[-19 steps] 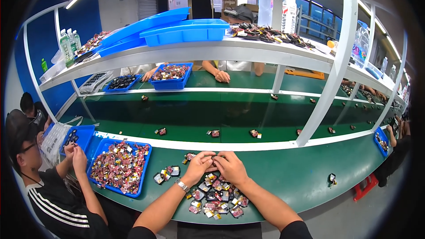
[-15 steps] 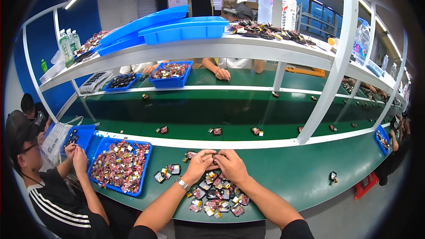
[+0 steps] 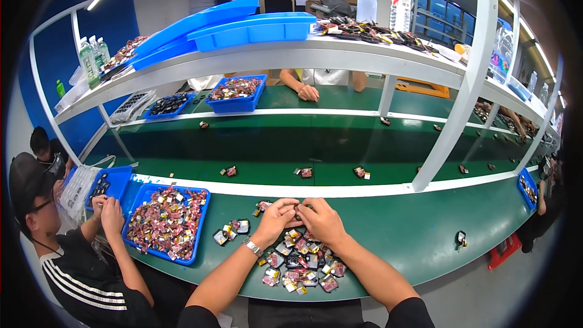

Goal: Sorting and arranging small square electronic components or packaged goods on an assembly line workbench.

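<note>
My left hand [image 3: 277, 221] and my right hand [image 3: 320, 221] meet above the green bench, fingers pinched together on a small dark piece [image 3: 297, 211]. The fingers hide most of it, so its exact kind cannot be told. Just below my hands lies a pile of small electronic modules [image 3: 294, 261], with black casings, red circuit boards and silver cells with yellow tape. Several more modules [image 3: 231, 231] lie loose left of my left wrist. One single module [image 3: 461, 239] lies apart on the right.
A blue tray [image 3: 208, 218] heaped with red-board parts stands left, beside a seated co-worker [image 3: 79, 267]. Beyond the white rail [image 3: 261, 190], modules [image 3: 303, 172] sit spaced on a green belt. A white shelf [image 3: 255, 61] on posts spans above. Another person's hands [image 3: 308, 93] rest across.
My hands stay pinched together at the same spot, with the view shifted slightly. Modules on the belt sit a little further right. A co-worker's hand near the far blue tray has left view.
</note>
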Demonstrator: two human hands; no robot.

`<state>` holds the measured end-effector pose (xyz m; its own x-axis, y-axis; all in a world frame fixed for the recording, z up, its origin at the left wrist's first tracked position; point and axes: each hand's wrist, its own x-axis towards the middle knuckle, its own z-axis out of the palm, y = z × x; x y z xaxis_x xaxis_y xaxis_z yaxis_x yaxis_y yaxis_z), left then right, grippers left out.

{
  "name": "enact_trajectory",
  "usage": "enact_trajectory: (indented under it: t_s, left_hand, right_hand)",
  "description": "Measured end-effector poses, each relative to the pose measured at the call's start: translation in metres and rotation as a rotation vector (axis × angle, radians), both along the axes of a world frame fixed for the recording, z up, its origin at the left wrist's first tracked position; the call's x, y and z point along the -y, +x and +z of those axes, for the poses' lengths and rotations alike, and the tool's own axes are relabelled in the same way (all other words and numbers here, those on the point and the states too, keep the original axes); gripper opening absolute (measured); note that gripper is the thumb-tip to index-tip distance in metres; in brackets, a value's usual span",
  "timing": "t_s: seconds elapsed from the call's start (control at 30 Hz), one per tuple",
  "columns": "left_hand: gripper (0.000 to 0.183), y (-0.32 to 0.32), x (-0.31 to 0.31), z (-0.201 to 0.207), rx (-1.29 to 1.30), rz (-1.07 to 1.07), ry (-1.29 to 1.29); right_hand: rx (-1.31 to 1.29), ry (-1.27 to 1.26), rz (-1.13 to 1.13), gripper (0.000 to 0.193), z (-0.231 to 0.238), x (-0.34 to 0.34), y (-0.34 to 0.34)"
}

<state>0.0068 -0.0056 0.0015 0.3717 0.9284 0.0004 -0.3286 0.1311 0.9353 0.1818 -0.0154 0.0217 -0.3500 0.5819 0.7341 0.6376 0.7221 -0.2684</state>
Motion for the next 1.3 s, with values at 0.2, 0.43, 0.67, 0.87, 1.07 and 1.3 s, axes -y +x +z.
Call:
enact_trajectory:
  t_s: [0.2, 0.43, 0.67, 0.87, 1.07, 1.3]
  left_hand:
    - [0.024, -0.001, -0.001, -0.002, -0.021, 0.020, 0.015]
    - [0.025, 0.007, 0.001, 0.000, -0.030, 0.059, 0.014]
    - [0.032, 0.005, 0.002, 0.006, -0.056, 0.019, 0.071]
    - [0.031, 0.005, -0.004, 0.004, 0.030, 0.122, 0.028]
    - [0.024, -0.003, -0.003, -0.004, -0.075, 0.010, 0.092]
    - [0.022, 0.001, -0.005, 0.001, -0.051, -0.030, 0.103]
  right_hand:
    - [-0.071, 0.010, -0.028, 0.012, -0.009, 0.001, -0.009]
    - [-0.103, -0.001, -0.035, 0.015, -0.007, -0.003, -0.005]
    - [-0.486, -0.582, 0.075, 0.017, -0.004, -0.012, 0.005]
    - [-0.776, -0.645, -0.237, 0.016, -0.020, -0.098, 0.069]
    - [-0.123, -0.185, -0.523, 0.024, -0.027, -0.121, 0.114]
    - [0.016, -0.520, -0.920, 0.056, -0.029, -0.114, 0.170]
